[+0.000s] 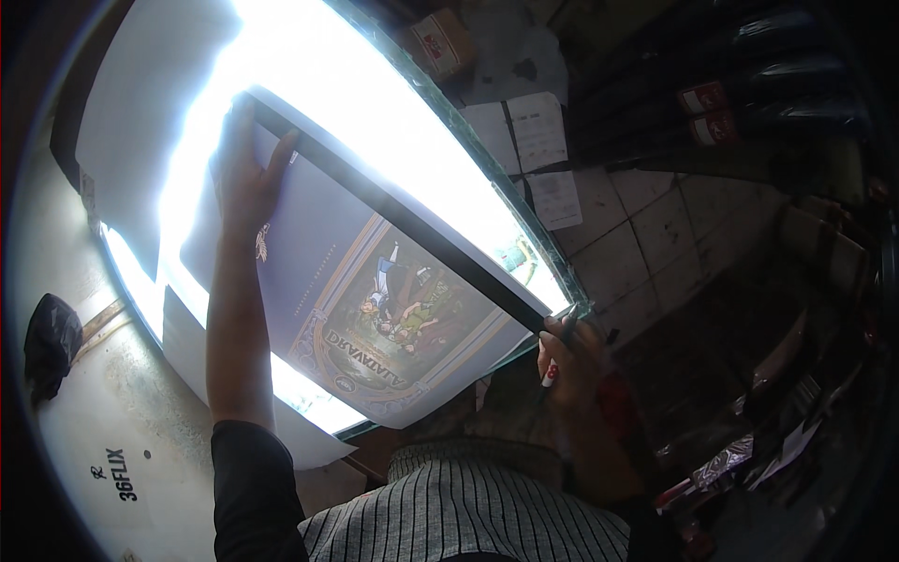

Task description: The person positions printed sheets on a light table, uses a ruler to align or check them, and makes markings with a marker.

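A printed sheet (pixel 290 244) with a framed picture of figures lies over a brightly lit glass-topped table (pixel 393 84). Along its far edge runs a long dark straight strip (pixel 403 211), which looks like a straightedge. My left hand (pixel 248 183) presses flat near the strip's upper left end, thumb spread apart; glare washes out its other fingertips. At the strip's lower right end, by the glass corner, my right hand (pixel 573 348) is closed round a slim tool with a red and white end (pixel 550 374). Whether the tool is a pen or a cutter I cannot tell.
Another large pale sheet (pixel 131 122) hangs over the table's left side. A dark plastic bag (pixel 53 337) lies at far left. Beyond the glass edge are floor tiles (pixel 646 225), papers (pixel 536 131) and a cardboard box (pixel 438 45). Crumpled plastic (pixel 726 459) lies at right.
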The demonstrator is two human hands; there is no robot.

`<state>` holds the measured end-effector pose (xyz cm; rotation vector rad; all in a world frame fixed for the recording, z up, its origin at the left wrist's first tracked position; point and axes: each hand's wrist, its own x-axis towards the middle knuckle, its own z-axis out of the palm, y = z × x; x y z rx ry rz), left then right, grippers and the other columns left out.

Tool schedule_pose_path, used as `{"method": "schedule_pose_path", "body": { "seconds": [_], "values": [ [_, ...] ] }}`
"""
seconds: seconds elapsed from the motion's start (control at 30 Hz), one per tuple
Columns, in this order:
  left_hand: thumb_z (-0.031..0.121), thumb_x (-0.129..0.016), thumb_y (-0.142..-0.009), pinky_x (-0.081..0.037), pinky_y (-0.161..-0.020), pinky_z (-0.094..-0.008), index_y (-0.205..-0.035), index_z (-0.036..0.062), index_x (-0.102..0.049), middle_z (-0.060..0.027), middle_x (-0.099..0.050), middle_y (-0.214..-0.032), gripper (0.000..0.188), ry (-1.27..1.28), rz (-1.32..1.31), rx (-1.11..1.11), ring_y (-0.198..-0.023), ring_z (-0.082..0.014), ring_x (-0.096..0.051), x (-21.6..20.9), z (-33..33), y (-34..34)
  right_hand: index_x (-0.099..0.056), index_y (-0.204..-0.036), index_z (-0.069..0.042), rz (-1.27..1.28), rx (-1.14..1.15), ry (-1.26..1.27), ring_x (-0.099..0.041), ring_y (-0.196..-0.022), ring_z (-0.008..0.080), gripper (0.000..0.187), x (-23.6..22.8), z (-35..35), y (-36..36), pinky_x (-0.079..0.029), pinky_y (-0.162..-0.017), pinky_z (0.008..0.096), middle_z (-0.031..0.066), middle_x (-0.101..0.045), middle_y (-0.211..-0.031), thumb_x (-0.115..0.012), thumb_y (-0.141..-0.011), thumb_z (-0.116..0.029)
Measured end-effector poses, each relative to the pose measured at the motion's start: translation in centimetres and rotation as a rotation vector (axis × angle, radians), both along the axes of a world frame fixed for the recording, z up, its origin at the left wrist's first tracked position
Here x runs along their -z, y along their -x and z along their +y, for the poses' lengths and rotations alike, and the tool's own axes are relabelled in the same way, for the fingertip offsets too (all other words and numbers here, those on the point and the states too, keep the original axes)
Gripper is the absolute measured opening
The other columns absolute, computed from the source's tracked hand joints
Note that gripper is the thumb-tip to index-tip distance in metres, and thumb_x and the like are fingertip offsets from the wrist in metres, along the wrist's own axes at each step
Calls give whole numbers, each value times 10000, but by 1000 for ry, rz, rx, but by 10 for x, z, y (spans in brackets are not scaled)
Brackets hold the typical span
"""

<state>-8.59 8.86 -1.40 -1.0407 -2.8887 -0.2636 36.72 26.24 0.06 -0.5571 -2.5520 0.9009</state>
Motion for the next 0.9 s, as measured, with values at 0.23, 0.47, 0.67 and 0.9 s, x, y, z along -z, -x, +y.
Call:
{"method": "schedule_pose_path", "body": {
  "seconds": [0.23,0.47,0.67,0.9],
  "values": [
    [652,-484,-937,-119,-1232,-534,-1537,104,-356,-120,-313,-1621,823,-13,-10,10,-1521,-311,-228,-1,-2,1,-680,-1140,-44,17,-8,43,-568,-1116,280,462,-3,0,4,-523,-793,338,133,-669,-1186,-726,-709,116],
    [647,-496,-936,-130,-1235,-505,-1531,82,-364,-127,-316,-1619,831,16,-11,-9,-1519,-307,-234,2,1,-1,-688,-1133,-80,4,13,91,-579,-1088,255,362,1,-2,-4,-500,-796,362,116,-683,-1174,-704,-789,33],
    [628,-515,-938,-137,-1231,-504,-1527,73,-368,-135,-319,-1616,823,-4,-59,-14,-1515,-313,-240,-5,10,-7,-688,-1122,-145,-64,-47,-111,-612,-1046,261,259,-3,4,-2,-430,-882,462,55,-719,-1134,-674,-867,-102],
    [663,-566,-906,-163,-1211,-533,-1523,49,-362,-177,-322,-1604,894,-23,-83,-18,-1490,-341,-279,2,-8,-2,-651,-1149,-149,-170,-111,-123,-625,-1082,303,190,9,-3,-20,-476,-900,508,41,-647,-1281,-583,-972,-140]
  ]
}}
